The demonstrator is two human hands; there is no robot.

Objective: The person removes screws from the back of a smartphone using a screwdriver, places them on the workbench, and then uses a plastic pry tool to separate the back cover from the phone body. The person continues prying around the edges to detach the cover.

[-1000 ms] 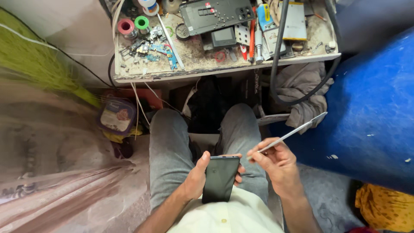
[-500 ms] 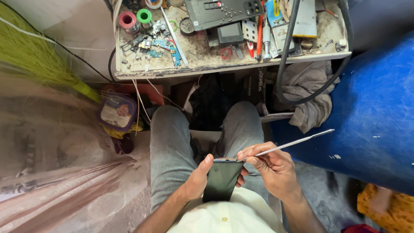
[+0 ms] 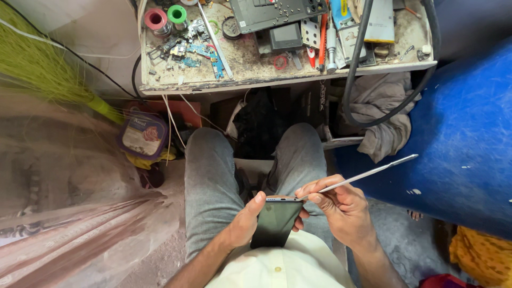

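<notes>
your left hand (image 3: 242,226) gripped the dark phone (image 3: 274,223) over your lap, thumb along its left edge, fingers wrapped behind. your right hand (image 3: 341,210) pinched a thin metal tool (image 3: 362,174) between closed fingertips, its tip touching the phone's top edge. the cluttered workbench (image 3: 256,66) stood well ahead.

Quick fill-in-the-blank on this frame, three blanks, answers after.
1. The left hand holds a dark ____ over the lap.
2. The right hand holds thin metal ____ with the tip at the phone's top edge.
3. The spools on the bench are pink and ____.

Missing: phone; tweezers; green
</notes>
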